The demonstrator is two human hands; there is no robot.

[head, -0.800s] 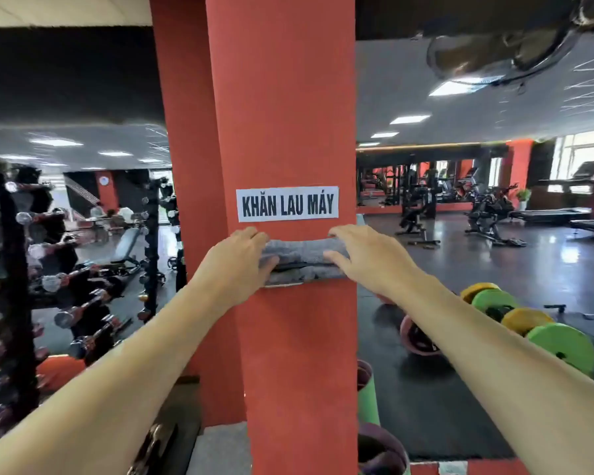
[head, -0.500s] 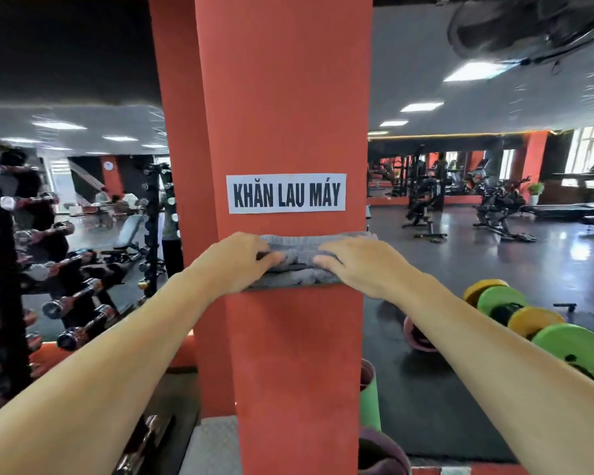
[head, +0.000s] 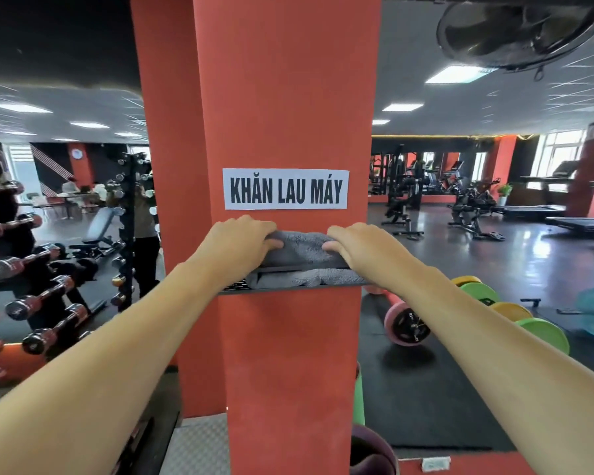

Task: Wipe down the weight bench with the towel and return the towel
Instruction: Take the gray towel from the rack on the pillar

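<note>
Shelf (head: 290,289): small dark mesh ledge fixed to the red pillar (head: 288,354), below the printed sign.
Load: grey towels (head: 302,250) stacked on it, lower layer overhanging the front edge.
Contact: both hands resting on top towel.

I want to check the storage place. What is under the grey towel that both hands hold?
Under the grey towel a dark shelf on the red pillar carries another grey cloth. The hands and towel hide the shelf's back part.

A red-orange square pillar (head: 288,97) bears a white paper sign (head: 285,189). Dark glossy floor (head: 494,262) spreads right toward bright windows (head: 559,149). Rectangular ceiling light panels (head: 455,74) glow; a black dumbbell rack (head: 31,286) stands left.
</note>
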